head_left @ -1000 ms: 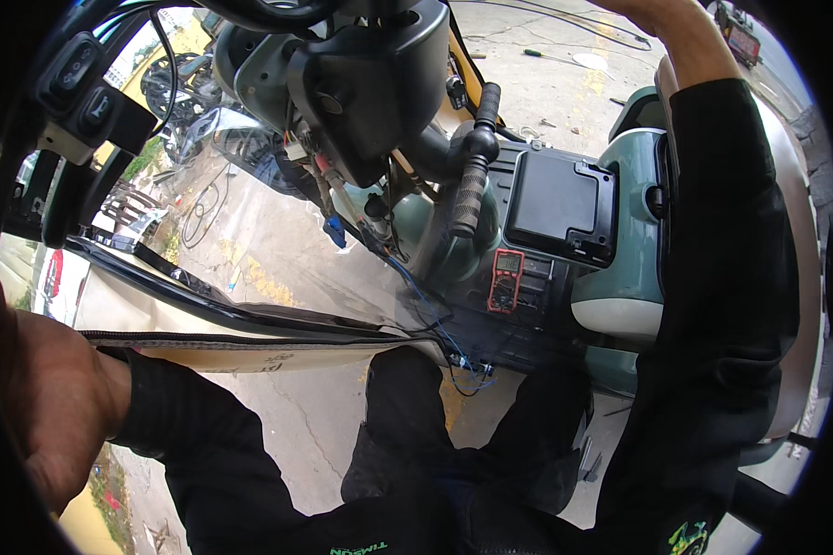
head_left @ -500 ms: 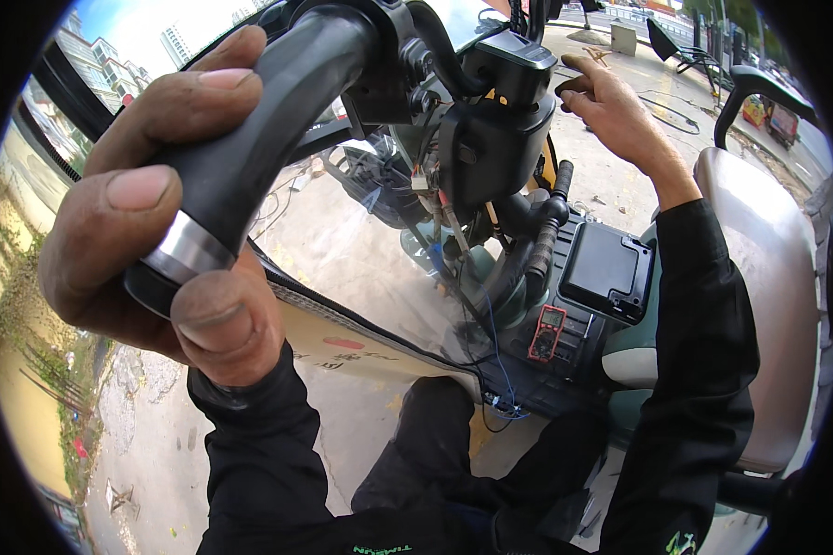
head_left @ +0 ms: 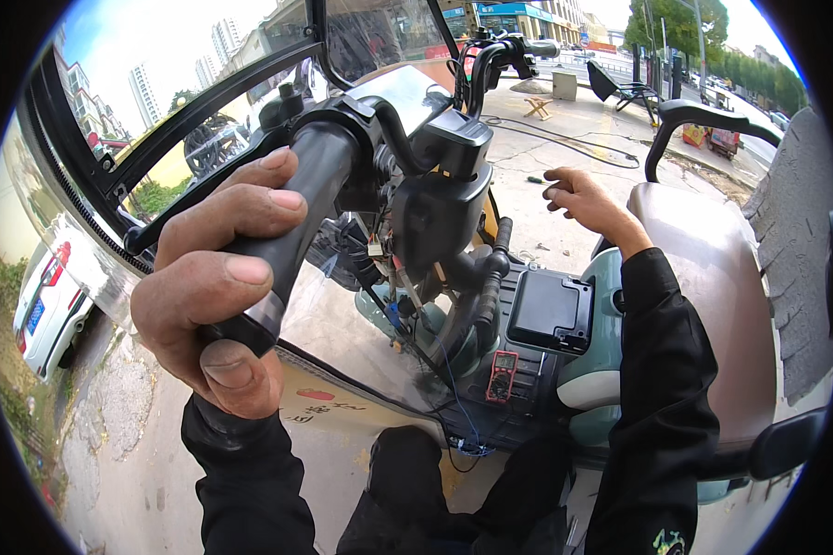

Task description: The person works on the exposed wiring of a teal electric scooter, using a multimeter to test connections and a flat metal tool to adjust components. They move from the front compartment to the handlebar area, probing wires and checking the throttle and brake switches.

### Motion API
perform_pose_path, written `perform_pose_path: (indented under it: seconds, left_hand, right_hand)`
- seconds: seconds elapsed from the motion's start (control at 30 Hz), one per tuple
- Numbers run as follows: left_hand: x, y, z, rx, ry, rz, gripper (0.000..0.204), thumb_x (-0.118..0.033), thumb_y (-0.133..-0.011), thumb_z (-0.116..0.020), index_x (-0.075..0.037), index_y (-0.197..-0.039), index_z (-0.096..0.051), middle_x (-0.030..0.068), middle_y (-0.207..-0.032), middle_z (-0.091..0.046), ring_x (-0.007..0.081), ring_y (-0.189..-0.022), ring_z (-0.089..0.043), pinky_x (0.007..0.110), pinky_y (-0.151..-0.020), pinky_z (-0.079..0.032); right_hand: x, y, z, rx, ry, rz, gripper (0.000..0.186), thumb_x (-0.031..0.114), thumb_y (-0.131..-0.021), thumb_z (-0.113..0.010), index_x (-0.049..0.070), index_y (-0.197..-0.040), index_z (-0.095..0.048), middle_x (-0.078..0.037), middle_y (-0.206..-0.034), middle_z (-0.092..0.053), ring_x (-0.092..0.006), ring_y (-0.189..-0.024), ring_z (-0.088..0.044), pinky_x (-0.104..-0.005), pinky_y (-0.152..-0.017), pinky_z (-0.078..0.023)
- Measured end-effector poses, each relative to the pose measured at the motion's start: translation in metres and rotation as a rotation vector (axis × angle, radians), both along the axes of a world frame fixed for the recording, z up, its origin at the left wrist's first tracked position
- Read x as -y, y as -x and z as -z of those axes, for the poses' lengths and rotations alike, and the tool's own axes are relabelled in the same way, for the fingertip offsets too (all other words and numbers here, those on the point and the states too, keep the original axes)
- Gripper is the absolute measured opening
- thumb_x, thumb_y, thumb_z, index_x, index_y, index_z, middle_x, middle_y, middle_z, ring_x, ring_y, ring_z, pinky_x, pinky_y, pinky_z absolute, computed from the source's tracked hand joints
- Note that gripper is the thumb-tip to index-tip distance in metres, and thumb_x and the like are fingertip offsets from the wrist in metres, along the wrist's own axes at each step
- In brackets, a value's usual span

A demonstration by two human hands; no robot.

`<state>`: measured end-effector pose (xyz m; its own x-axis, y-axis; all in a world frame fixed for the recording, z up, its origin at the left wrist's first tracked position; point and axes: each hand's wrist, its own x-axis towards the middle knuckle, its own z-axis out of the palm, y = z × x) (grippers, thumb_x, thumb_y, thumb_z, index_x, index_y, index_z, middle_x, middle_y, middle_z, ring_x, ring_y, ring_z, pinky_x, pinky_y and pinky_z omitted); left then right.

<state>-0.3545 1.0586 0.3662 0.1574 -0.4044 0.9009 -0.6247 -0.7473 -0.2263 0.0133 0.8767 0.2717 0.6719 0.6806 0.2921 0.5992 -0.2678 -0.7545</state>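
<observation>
My left hand point(head_left: 217, 268) is wrapped round the black handlebar grip point(head_left: 310, 185) of a small vehicle with a windscreen, the thumb under its silver-ringed end. To the right, my right hand point(head_left: 588, 203) hangs in the air beyond the seat, fingers loosely bent and apart, with nothing visible in them. Between the hands stands the black steering column housing point(head_left: 430, 217), with loose wires point(head_left: 377, 248) hanging below it. A red multimeter point(head_left: 502, 376) lies on the dark footboard beside a black lidded box point(head_left: 551, 310).
A beige seat point(head_left: 703, 268) with a black armrest point(head_left: 713, 116) stands at the right. The other handlebar end point(head_left: 539, 46) is at the far side. Thin blue wires point(head_left: 472, 450) trail over the footboard's near edge. A white car point(head_left: 51, 310) is parked at the left.
The view has shifted, showing more of the windscreen frame and the far handlebar. My left hand stays on the grip. My right hand now appears lower and farther from the column housing.
</observation>
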Motion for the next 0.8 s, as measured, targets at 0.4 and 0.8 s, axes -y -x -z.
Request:
perform_pose_path:
  seconds: [0.4, 0.8]
  left_hand:
    - [0.008, -0.002, 0.011, 0.033, 0.111, -0.035, 0.048, -0.053, -0.09, -0.072, -0.021, -0.119, -0.051, 0.0202, -0.116, -0.062, 0.0444, -0.116, -0.062, 0.058, -0.104, -0.049]
    - [0.004, 0.01, 0.012, -0.048, 0.045, -0.112, 0.051, -0.062, -0.094, -0.058, -0.026, -0.129, -0.049, 0.0149, -0.125, -0.057, 0.0477, -0.123, -0.055, 0.061, -0.104, -0.047]
  right_hand:
    - [-0.058, -0.034, -0.046, 0.398, -0.358, 0.336, 0.065, 0.007, -0.092, -0.046, -0.003, -0.154, -0.03, -0.031, -0.149, -0.043, -0.0439, -0.135, -0.046, -0.0444, -0.116, -0.034]
    - [-0.082, -0.075, -0.061, 0.448, -0.328, 0.367, 0.069, 0.007, -0.087, -0.049, -0.001, -0.154, -0.032, -0.032, -0.142, -0.048, -0.0457, -0.134, -0.046, -0.0478, -0.114, -0.035]
